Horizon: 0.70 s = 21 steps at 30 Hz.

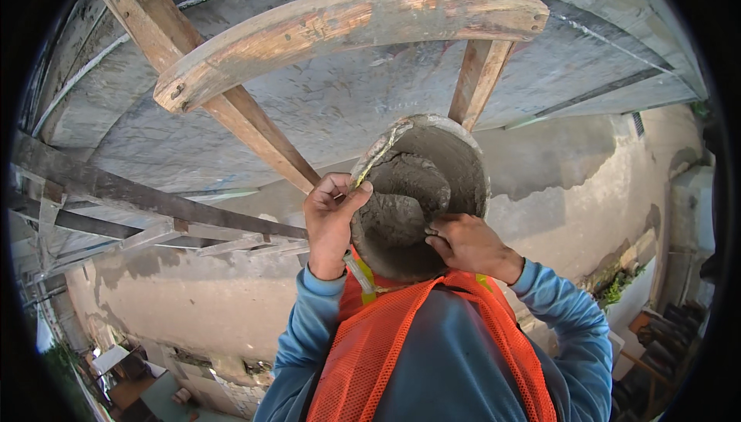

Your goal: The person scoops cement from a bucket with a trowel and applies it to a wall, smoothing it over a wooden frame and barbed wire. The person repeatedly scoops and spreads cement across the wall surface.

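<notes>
I see a co-worker's blue-sleeved arms and orange mesh vest (370, 352) directly under me, and both of that person's hands are clamped on a round pan (421, 190) of wet grey mortar. The hand on my left (330, 221) curls its fingers over the pan's rim, thumb hooked on the crusted lip; the hand on my right (467, 246) presses flat under the pan's lower edge, fingers bent around it. The pan looks like dented metal caked in dried cement, though I can't be sure of the material. The mortar (405, 194) inside is lumpy and glistening, heaped between the two hands. My own hands are out of view. Above the hands run rough wooden ladder rails (231, 106) and a worn, curved-looking rung (347, 25), splintered and pale, against a scratched grey plastered wall (347, 106)
</notes>
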### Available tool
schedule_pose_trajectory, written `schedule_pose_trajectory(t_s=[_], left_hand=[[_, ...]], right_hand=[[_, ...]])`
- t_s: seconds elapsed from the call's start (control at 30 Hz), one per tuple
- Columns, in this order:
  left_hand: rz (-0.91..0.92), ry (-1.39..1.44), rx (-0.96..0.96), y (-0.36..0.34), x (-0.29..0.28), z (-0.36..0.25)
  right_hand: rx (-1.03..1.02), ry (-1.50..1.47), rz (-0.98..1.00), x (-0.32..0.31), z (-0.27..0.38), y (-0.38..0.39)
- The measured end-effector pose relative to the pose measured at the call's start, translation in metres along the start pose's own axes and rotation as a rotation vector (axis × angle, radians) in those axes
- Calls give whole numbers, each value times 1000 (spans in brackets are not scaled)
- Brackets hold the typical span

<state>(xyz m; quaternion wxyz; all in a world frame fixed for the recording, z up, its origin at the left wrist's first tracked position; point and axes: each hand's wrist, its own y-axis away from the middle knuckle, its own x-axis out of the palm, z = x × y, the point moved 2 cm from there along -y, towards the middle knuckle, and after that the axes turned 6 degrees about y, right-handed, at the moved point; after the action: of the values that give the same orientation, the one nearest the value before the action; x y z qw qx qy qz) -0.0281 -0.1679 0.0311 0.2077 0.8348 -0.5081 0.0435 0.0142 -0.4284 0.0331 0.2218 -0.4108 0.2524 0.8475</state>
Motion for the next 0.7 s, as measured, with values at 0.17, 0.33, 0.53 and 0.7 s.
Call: schedule_pose_trajectory(t_s=[0.17,0.33,0.53,0.7], left_hand=[[4,-21,-19,-5,1,1],[-3,89,-51,-12,-12,-2],[-9,87,-95,-26,-29,1],[-9,51,-88,-34,-39,11]], right_hand=[[120,-361,130,-14,-26,18],[110,-542,65,-44,-44,45],[188,-408,69,-183,-69,94],[391,-427,-4,-351,-70,137]])
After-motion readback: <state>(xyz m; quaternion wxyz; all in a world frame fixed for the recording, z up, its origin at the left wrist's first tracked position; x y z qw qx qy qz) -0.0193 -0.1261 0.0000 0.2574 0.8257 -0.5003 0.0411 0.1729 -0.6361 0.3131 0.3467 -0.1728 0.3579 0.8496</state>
